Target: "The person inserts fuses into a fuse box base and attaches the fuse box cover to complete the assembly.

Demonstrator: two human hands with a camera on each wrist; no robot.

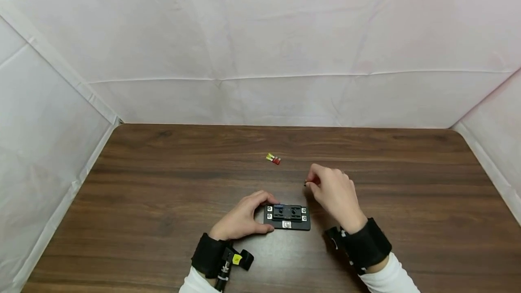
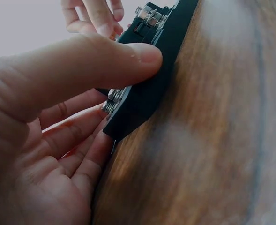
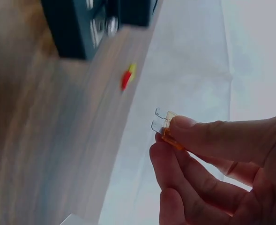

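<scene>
A black fuse block (image 1: 286,217) with silver screw terminals lies flat on the wooden table. My left hand (image 1: 244,218) grips its left end, thumb on the near edge (image 2: 128,56) and fingers at the far side. The block (image 2: 147,79) fills the left wrist view. My right hand (image 1: 331,189) hovers just right of and beyond the block, pinching a small orange blade fuse (image 3: 168,129) between thumb and fingers, its two metal prongs sticking out. A yellow fuse and a red fuse (image 1: 273,159) lie together farther back on the table.
The brown wooden table (image 1: 163,180) is walled by white sheeting (image 1: 260,58) at the back and both sides. Black wrist straps sit on both forearms.
</scene>
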